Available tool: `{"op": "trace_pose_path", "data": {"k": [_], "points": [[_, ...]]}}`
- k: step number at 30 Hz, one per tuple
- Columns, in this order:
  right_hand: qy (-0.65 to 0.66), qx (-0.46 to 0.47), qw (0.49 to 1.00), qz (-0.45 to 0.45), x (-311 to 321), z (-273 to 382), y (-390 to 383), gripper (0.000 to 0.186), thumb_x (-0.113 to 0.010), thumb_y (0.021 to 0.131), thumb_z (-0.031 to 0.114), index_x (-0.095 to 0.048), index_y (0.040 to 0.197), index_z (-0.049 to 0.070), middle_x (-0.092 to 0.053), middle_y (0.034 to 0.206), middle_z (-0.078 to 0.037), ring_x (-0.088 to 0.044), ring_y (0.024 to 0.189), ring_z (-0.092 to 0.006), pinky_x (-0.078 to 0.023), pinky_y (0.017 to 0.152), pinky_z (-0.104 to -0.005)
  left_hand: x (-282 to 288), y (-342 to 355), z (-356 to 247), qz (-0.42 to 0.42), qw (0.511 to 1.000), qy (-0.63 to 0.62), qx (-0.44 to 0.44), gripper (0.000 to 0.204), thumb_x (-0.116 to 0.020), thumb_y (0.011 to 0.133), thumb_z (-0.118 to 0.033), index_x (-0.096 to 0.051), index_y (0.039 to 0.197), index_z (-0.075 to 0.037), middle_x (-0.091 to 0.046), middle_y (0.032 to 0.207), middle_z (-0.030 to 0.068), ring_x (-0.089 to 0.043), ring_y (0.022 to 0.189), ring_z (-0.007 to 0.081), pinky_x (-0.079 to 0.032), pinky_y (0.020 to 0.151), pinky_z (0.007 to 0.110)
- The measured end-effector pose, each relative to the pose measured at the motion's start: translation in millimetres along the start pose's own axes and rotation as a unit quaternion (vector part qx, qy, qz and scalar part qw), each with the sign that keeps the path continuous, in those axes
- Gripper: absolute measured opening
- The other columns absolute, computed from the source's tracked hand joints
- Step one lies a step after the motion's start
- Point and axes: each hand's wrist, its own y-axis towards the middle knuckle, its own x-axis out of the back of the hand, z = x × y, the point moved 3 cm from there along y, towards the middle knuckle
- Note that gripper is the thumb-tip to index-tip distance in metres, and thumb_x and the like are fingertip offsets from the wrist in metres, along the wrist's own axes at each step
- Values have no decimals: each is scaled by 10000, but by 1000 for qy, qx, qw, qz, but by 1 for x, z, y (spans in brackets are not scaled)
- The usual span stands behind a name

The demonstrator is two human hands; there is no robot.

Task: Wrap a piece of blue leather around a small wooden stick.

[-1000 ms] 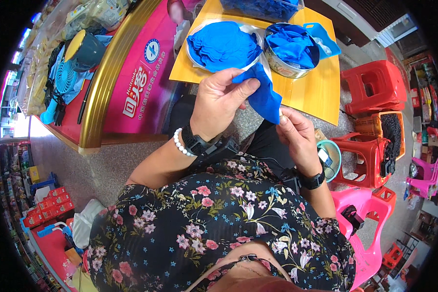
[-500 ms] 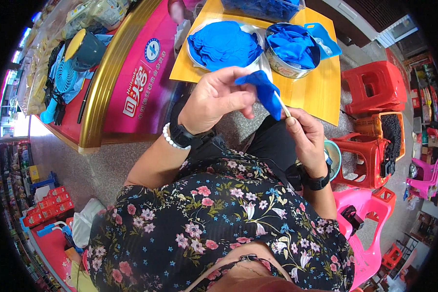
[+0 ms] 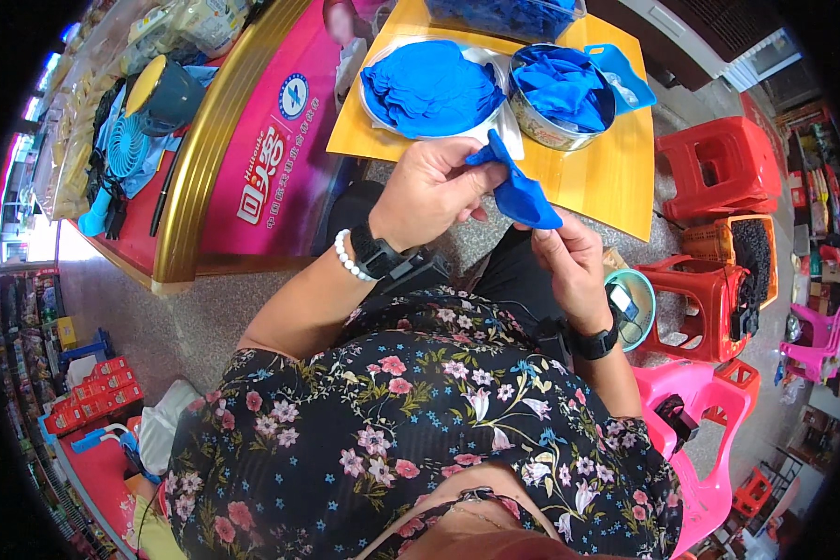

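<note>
Both hands' fingers point(image 3: 479, 180) point(image 3: 550, 247) pinching blue piece point(image 3: 524, 200).

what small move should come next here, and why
Perhaps smooth the thin blue sheet with the left hand while the right hand braces its lower end: the sheet is bent, and its upper end juts past the left hand's grip.

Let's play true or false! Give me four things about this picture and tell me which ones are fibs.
1. The left hand holds a blue piece. True.
2. The tabletop is green. False: it is yellow.
3. A white beaded bracelet is on the left wrist. True.
4. The round tin holds red pieces. False: the pieces in it are blue.
</note>
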Motion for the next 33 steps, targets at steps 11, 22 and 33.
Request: {"op": "trace_pose_path", "data": {"k": [11, 22, 33], "points": [[-409, 186, 892, -41, 2, 39, 3, 168, -615, 810, 43, -663, 971, 32, -622, 755, -127, -610, 650, -238, -459, 582, -301, 26, -1, -14, 19, 963, -198, 179, 220, -550, 915, -247, -588, 823, -50, -599, 723, 42, -560, 508, 88, -482, 484, 209], [-397, 143, 897, -130, 10, 26, 2, 145, -609, 843, 95, -657, 946, 4, -620, 722, -136, -590, 603, -236, -452, 571, -295, 14, 0, -1, -141, 988, -64, -11, 75, -613, 870, -111, -556, 879, -64, -564, 720, -9, -558, 604, 51, -520, 555, 210], [-18, -34, 993, -108, 11, 8, 10, 252, -505, 951, 219, -642, 983, 10, -463, 672, 70, -375, 580, -25, -297, 508, -172, -20, -13, 8, -100, 994, -37, 14, 165, -624, 863, -99, -595, 1006, -21, -654, 831, 66, -624, 675, 102, -540, 613, 238]]}}
